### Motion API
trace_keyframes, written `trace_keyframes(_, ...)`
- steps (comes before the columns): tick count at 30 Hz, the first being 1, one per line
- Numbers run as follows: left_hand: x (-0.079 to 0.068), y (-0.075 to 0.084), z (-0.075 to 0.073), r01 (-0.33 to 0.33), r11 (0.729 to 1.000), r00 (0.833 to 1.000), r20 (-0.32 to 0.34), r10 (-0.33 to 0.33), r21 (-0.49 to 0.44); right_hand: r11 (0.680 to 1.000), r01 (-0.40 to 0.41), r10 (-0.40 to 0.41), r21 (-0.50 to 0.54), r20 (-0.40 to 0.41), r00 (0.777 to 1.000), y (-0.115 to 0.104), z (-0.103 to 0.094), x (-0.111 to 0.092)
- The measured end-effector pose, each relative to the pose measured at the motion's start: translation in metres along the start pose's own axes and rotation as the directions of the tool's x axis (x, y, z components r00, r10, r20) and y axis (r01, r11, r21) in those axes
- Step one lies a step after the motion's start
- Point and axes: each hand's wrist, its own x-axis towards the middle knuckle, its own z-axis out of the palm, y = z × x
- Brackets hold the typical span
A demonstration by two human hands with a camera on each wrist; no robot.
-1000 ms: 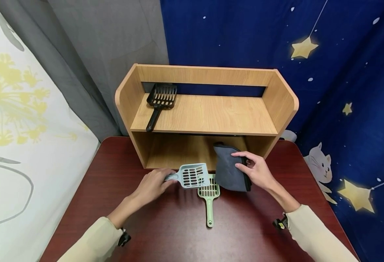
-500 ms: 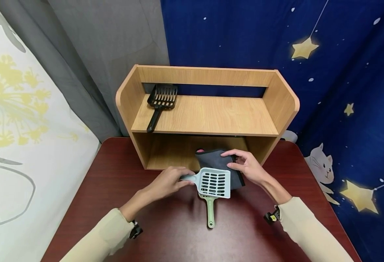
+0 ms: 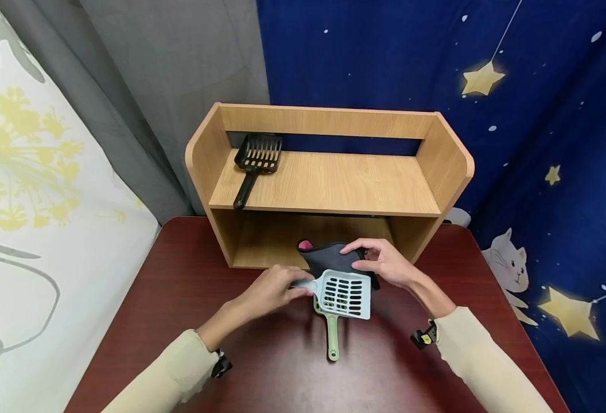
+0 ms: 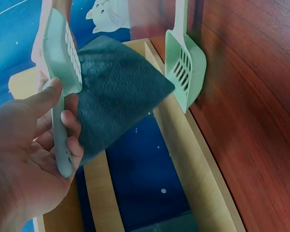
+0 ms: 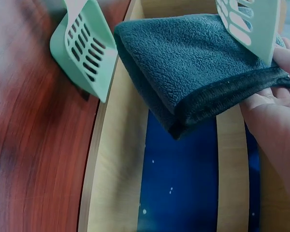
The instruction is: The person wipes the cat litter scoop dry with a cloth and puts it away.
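Note:
My left hand (image 3: 274, 291) grips the handle of a light blue slotted litter scoop (image 3: 345, 293), its basket pointing right. A folded dark grey cloth (image 3: 329, 256) with black edging hangs from my right hand (image 3: 385, 264), pinched between thumb and fingers. In the right wrist view the cloth (image 5: 193, 58) lies behind the blue scoop's basket (image 5: 256, 29); whether they touch I cannot tell. Below them on the table is a green litter scoop (image 3: 332, 335), its basket mostly covered by the blue one in the head view. The left wrist view shows that green basket (image 4: 183, 72) beside the shelf.
A two-tier wooden shelf (image 3: 329, 183) stands at the back of the dark red table (image 3: 261, 355). On its upper tier, at the left, rests a black litter scoop (image 3: 255, 163). Something pink (image 3: 305, 245) shows behind the cloth's upper left corner. Curtains hang behind.
The left hand has carried the blue scoop right and slightly down, over the green scoop and in front of the cloth. The right hand has moved the cloth left.

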Motion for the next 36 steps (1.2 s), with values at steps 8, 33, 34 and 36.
trace_keyframes(8, -0.01, -0.008, -0.012, 0.001, 1.0, 1.0, -0.005, -0.002, -0.009, 0.992, -0.019, 0.007, -0.127, -0.093, 0.996, -0.007, -0.014, -0.025)
trace_keyframes(33, 0.005, 0.007, 0.005, -0.063, 0.996, 0.997, -0.044, 0.066, 0.061, 0.989, 0.031, -0.031, -0.142, 0.002, 1.0, -0.02, 0.009, 0.007)
trace_keyframes(34, 0.004, 0.007, 0.005, -0.066, 0.996, 0.996, -0.05, 0.069, 0.063, 0.988, 0.027, -0.028, -0.152, -0.006, 1.0, -0.02, 0.007, 0.004)
trace_keyframes(36, 0.003, 0.006, 0.004, -0.069, 0.995, 0.996, -0.057, 0.073, 0.067, 0.985, 0.016, -0.021, -0.173, -0.028, 0.999, -0.019, 0.004, -0.001)
